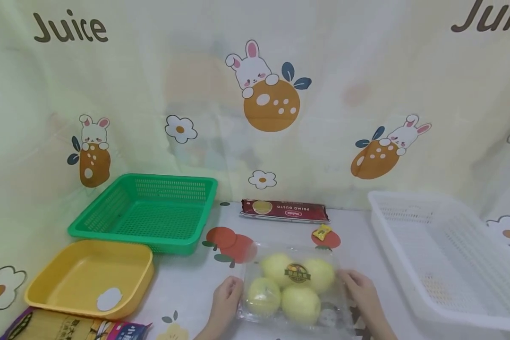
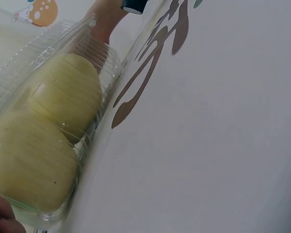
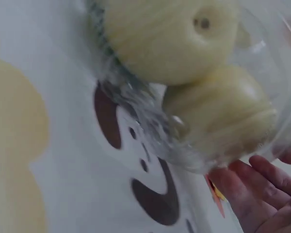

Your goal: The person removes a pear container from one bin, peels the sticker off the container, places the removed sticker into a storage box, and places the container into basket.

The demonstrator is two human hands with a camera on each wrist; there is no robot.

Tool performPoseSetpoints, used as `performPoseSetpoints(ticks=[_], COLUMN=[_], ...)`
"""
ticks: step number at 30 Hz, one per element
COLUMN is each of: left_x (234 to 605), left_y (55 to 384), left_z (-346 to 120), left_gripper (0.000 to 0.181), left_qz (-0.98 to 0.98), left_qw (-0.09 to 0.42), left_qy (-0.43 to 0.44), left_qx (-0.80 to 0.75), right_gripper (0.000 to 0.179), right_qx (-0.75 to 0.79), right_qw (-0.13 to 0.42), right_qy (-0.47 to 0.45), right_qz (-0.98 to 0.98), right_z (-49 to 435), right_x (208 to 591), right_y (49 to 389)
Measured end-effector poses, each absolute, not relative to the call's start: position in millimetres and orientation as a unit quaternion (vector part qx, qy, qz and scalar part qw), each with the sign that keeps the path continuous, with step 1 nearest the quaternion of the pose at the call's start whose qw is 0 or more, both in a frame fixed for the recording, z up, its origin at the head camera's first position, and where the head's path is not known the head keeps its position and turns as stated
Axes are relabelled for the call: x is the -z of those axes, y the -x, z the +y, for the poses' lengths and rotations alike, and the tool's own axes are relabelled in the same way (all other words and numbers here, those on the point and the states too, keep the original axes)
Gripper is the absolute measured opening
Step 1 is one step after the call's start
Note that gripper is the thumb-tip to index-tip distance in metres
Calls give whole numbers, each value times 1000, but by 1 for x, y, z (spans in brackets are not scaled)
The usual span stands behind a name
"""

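Note:
A clear plastic clamshell box [image 1: 337,302] of round, pale yellow-green fruit [image 1: 301,304] is held between both hands at the front middle of the table. My left hand [image 1: 228,297] grips its left side with curled fingers; in the left wrist view only fingertips [image 2: 2,213] show at the box's lower corner. On the opposite side, my right hand [image 1: 363,295] holds the box edge. The right wrist view has these fingers [image 3: 262,187] bent against the plastic, with the thumb partly cut off by the frame. A dark and gold label [image 1: 297,273] marks the lid.
At left stand a green basket [image 1: 191,243] and a yellow basin [image 1: 142,278] with a white oval spot inside. A noodle packet [image 1: 76,327] lies before them. A red biscuit packet [image 1: 284,211] and small yellow sachet [image 1: 322,232] lie behind the box. A white basket [image 1: 401,278] stands right.

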State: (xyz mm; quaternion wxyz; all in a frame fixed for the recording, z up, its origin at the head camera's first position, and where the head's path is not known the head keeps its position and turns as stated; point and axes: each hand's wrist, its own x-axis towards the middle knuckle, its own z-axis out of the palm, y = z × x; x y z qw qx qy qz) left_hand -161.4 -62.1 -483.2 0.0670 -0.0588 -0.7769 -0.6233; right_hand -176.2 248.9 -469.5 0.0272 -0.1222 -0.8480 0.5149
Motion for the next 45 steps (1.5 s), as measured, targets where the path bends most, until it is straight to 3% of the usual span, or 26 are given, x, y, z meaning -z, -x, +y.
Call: performPoseSetpoints(ticks=[9,18,30,35,41,45], left_x=[501,471,490,489,497,496], left_y=[166,157,177,179,173,171], left_z=[-64,-60,-62,-62,-65,-65], left_gripper=[18,14,15,16,15,15], left_qz=[-773,-750,-764,-767,-750,-731], left_qw=[21,23,44,45,13,-4], left_qy=[45,61,66,54,31,23], left_qx=[633,658,640,637,661,682], right_gripper=[38,44,35,33,34,32], right_qx=[-552,-598,-459,-425,-449,-419], right_qw=[-5,-14,28,15,-30,1], right_qy=[149,163,86,59,79,79], right_qz=[-821,-784,-884,-903,-890,-905], right_z=[250,249,253,252,252,253], right_x=[487,490,476,464,467,463], right_y=[166,168,182,182,177,176])
